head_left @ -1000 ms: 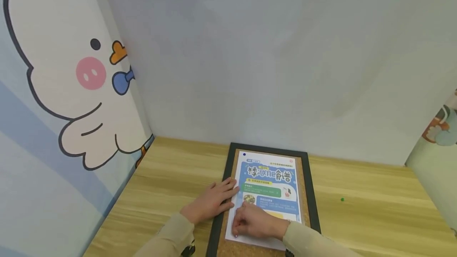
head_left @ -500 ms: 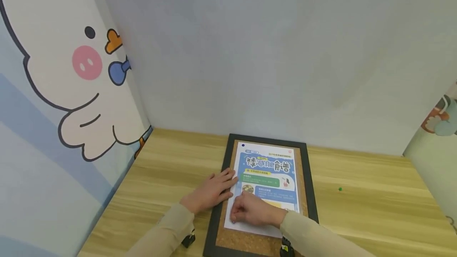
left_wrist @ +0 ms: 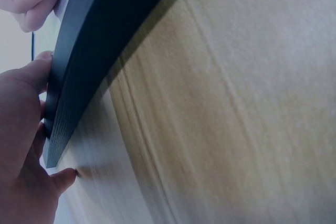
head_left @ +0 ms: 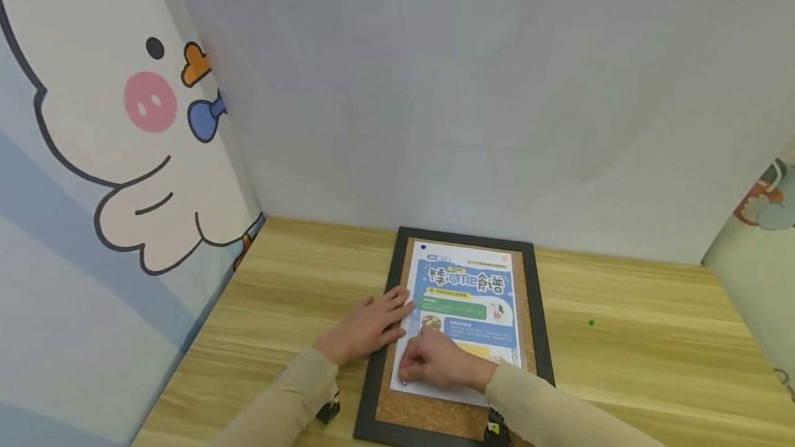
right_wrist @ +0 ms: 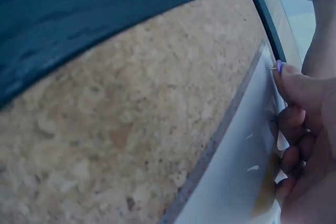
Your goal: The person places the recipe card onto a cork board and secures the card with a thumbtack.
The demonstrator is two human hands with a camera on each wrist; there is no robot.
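A printed poster [head_left: 468,281] with blue and green panels lies on a black-framed corkboard [head_left: 428,414]. My right hand [head_left: 437,361] pinches a purple thumbtack [right_wrist: 279,66] between thumb and finger close to the poster's lower left corner. Its short metal point shows in the right wrist view, right at the paper. My left hand [head_left: 366,326] lies across the board's left frame bar, fingers spread, fingertips on the poster's left edge. A dark blue thumbtack [head_left: 424,247] sits in the poster's upper left corner.
A green thumbtack [head_left: 591,323] lies on the wood-grain table [head_left: 640,364], right of the board. Behind the table rises a plain grey wall [head_left: 466,88]. On the left, a wall panel [head_left: 68,240] carries a cartoon bird.
The board and hands sit higher in the head view as the camera tips down. My right hand with the purple thumbtack has shifted slightly left toward the poster's corner. My left hand stays put.
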